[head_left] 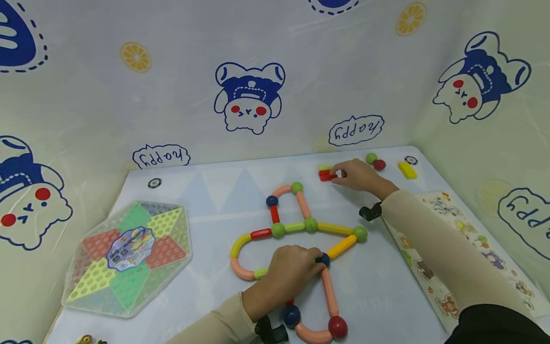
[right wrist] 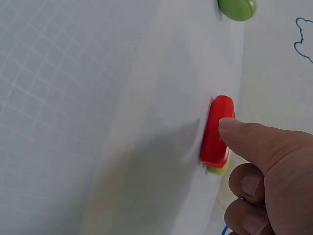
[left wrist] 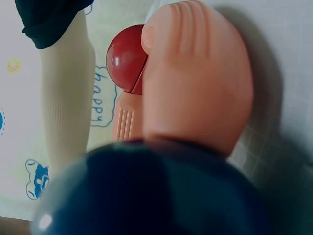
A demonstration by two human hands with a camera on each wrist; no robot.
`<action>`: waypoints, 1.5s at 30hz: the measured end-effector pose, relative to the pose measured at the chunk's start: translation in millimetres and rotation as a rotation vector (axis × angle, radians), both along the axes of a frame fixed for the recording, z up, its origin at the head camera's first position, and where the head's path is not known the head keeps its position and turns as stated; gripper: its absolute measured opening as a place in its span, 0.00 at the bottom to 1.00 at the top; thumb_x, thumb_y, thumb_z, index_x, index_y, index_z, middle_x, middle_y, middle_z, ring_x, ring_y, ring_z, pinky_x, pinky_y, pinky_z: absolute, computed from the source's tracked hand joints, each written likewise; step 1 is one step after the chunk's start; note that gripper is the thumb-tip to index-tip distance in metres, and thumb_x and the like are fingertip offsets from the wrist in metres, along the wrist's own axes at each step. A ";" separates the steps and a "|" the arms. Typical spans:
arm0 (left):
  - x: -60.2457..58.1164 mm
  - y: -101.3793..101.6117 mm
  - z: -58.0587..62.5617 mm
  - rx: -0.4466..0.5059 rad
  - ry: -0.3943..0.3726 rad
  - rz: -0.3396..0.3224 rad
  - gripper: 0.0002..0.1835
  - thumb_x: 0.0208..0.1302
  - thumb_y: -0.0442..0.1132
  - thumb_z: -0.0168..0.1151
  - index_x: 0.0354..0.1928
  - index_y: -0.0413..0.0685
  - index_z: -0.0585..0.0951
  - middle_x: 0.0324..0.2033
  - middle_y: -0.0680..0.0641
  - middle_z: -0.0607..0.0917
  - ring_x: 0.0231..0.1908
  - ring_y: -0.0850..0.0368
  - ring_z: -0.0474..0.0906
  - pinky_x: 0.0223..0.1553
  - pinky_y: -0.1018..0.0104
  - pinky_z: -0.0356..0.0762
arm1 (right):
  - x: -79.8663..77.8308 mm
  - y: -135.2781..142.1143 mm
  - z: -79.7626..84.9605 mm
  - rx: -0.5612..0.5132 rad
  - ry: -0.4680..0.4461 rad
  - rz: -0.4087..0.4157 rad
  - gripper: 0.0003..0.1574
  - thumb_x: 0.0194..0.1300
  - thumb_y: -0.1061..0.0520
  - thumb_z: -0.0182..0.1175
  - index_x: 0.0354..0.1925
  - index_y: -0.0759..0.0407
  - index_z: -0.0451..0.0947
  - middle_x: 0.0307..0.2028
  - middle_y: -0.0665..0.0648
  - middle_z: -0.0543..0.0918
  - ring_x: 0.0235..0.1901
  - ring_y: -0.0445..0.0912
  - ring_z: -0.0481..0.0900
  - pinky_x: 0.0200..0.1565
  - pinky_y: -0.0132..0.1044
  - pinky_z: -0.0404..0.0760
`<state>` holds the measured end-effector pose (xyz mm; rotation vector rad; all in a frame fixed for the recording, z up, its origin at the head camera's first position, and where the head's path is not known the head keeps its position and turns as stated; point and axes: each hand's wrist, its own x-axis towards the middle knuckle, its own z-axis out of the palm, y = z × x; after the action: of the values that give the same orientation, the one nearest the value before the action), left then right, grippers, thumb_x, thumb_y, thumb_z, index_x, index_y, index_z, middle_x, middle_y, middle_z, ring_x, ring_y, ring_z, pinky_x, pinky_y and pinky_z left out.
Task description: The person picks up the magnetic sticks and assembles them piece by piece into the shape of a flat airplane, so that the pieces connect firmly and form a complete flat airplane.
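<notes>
On the white table lies a figure of magnetic sticks and balls. My left hand [head_left: 287,270] rests over its middle, fingertips pinching a dark blue ball [head_left: 324,260] where an orange-yellow stick [head_left: 342,247] and a pink stick [head_left: 329,291] meet. A second blue ball [head_left: 291,316], a curved pink piece [head_left: 314,334] and a red ball [head_left: 337,327] form the near loop. At the back, my right hand [head_left: 355,175] holds a red stick [right wrist: 216,132] between its fingertips, beside another red stick and a yellow-green stick [head_left: 325,167]. In the right wrist view one fingertip lies on the red stick.
A clear hexagonal case [head_left: 129,258] of coloured pieces lies at the left. Behind the right hand are a green ball [head_left: 371,157], a red ball [head_left: 379,165] and a yellow block [head_left: 407,170]. An animal-picture sheet [head_left: 466,239] lies under the right forearm.
</notes>
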<state>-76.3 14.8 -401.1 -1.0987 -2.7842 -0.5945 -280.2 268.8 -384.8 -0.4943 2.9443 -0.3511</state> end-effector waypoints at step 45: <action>2.4 4.4 -1.1 -0.032 0.044 0.016 0.13 0.58 0.53 0.64 0.40 0.55 0.85 0.26 0.59 0.84 0.21 0.71 0.75 0.20 0.82 0.64 | 198.4 60.7 -4.7 -0.067 0.104 -0.120 0.16 0.54 0.52 0.68 0.43 0.51 0.82 0.15 0.44 0.66 0.15 0.40 0.62 0.17 0.31 0.60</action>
<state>-73.9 19.2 -402.2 -1.0807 -2.7717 -0.5199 -81.8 329.5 -389.6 -0.3542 3.0805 -0.4525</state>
